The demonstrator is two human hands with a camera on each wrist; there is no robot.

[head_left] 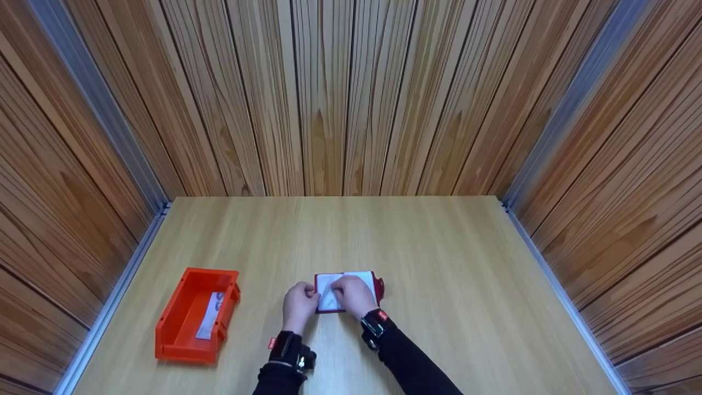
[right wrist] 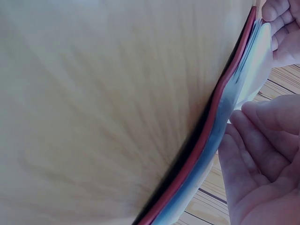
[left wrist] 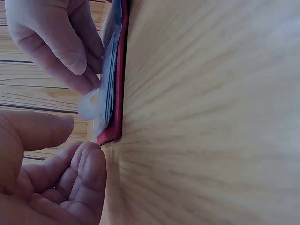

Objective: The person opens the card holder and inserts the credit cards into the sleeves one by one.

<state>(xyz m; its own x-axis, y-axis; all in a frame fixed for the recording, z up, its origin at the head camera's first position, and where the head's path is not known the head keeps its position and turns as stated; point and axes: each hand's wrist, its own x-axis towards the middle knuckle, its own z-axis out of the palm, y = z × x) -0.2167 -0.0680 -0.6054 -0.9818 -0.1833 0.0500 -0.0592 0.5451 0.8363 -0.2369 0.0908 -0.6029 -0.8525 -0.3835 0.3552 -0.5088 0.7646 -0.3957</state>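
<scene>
A small red card holder [head_left: 322, 281] lies opened on the table, with whitish clear plastic sleeves inside and a red strap [head_left: 379, 288] at its right edge. Over its middle, my right hand [head_left: 354, 295] pinches the bent edge of a clear plastic sleeve [left wrist: 87, 107] between thumb and fingers. The fingertips partly cover that edge. Beside the holder's left edge is my left hand [head_left: 299, 305], its fingers loosely curled and the thumb apart from them. It holds nothing; its fingertips come close to the corner of the red cover [left wrist: 111, 133], and I cannot tell whether they touch.
An orange bin [head_left: 171, 312] stands on the left of the wooden table [head_left: 439, 247]. Inside it a white printed slip [head_left: 208, 318] leans along the right side. Wood-plank walls [head_left: 323, 99] with metal corner rails enclose the table at the back and both sides.
</scene>
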